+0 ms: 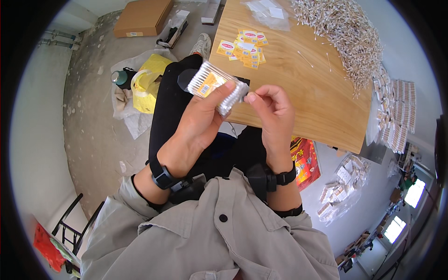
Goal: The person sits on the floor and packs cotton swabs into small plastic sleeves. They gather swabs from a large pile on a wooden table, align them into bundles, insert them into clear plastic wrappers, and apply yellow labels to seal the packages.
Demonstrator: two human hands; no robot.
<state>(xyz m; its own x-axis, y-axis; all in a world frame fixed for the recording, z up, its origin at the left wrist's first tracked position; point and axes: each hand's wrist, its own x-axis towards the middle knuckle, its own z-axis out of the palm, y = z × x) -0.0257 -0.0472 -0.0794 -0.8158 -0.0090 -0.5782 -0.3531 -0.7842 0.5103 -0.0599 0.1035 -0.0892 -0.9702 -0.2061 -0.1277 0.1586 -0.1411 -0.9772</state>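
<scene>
A clear plastic pack of cotton swabs (201, 85) with a yellow label card inside is held tilted above the near left corner of the wooden table (298, 88). My left hand (198, 119) is closed round the pack, with the thumb across its front. At the pack's right end, my right hand (275, 109) pinches the crumpled plastic edge between thumb and forefinger. Several loose yellow label cards (249, 46) lie in a heap on the table beyond my hands.
A large heap of loose cotton swabs (338, 35) covers the table's far right. Filled packs (401, 109) are stacked beyond the right edge, and a clear bag of packs (345, 182) lies below. A yellow bag (151, 79), a bottle (119, 77) and a cardboard box (142, 18) rest left.
</scene>
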